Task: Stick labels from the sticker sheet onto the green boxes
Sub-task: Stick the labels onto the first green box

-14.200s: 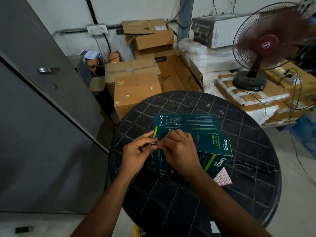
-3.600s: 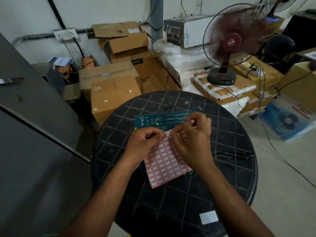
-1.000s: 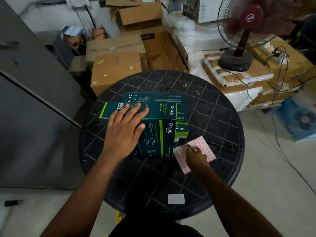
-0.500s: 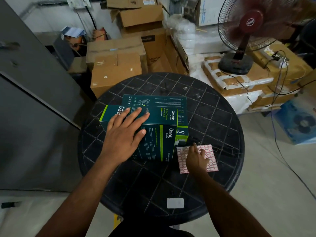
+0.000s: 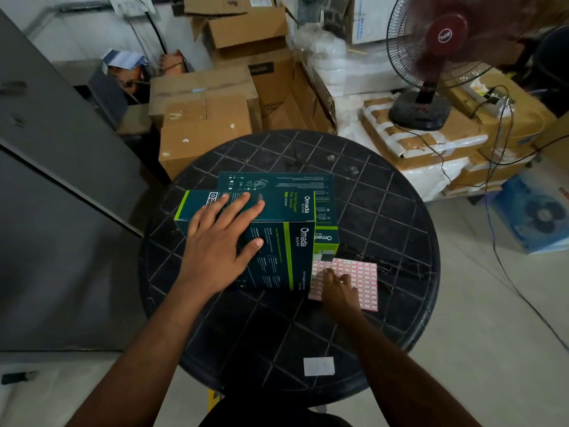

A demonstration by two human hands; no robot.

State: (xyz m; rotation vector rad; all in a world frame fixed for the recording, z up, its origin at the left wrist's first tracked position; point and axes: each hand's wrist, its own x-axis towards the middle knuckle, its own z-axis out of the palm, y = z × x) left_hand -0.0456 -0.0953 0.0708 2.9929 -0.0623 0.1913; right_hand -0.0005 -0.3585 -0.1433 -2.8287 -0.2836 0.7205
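My left hand (image 5: pixel 221 241) lies flat with its fingers spread across the top of the near green box (image 5: pixel 261 238), its grip released, pressing rather than clasping. That box stands on the round black surface (image 5: pixel 385 217), left of centre, and a second green box (image 5: pixel 277 181) lies flat just beyond it, touching its far side and showing past its right end. My right hand (image 5: pixel 338 288) rests on the sticker sheet (image 5: pixel 360 278), fingertips down on its left part; I cannot tell whether they pinch a label or only press. The sheet lies flat just beside the near box's right near corner, its left edge against the box. To the right of the sheet and boxes the surface is bare out to its rim, and the near part is open too, save a small white label (image 5: pixel 318 366) close to the near edge. Cardboard cartons (image 5: pixel 203 131) crowd the far-left rim.
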